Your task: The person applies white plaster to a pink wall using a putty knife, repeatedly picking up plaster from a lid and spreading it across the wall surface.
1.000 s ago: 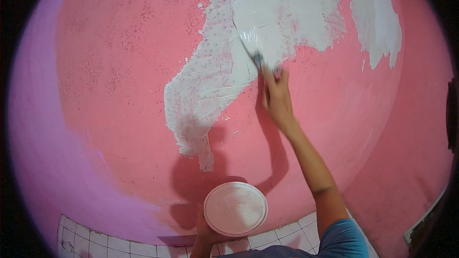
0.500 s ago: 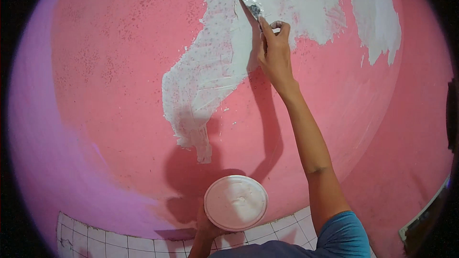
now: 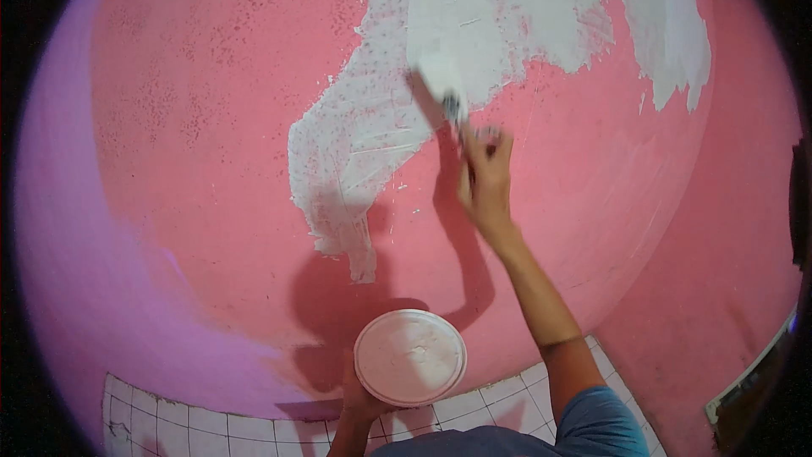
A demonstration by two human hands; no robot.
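Observation:
My right hand [image 3: 489,173] grips the handle of a putty knife [image 3: 452,108], its blade smeared with white putty and blurred by motion. The blade lies at the lower part of a large white putty patch [image 3: 499,8] on the pink wall [image 3: 211,118]. Low in front of me, my left hand [image 3: 362,393] holds a round white tub [image 3: 410,357] from its left side and underneath. White putty with a small peak shows on the tub's round top. Most of the left fingers are hidden behind the tub.
A smaller white patch [image 3: 668,38] sits on the wall to the right. Purple paint [image 3: 59,228] borders the pink at the left. White square tiles [image 3: 203,432] run along the bottom. A dark framed object [image 3: 753,389] stands at the lower right edge.
My right hand has drawn the putty knife downward across the patch, leaving a smoother white surface above. The tub in my left hand has shifted slightly left.

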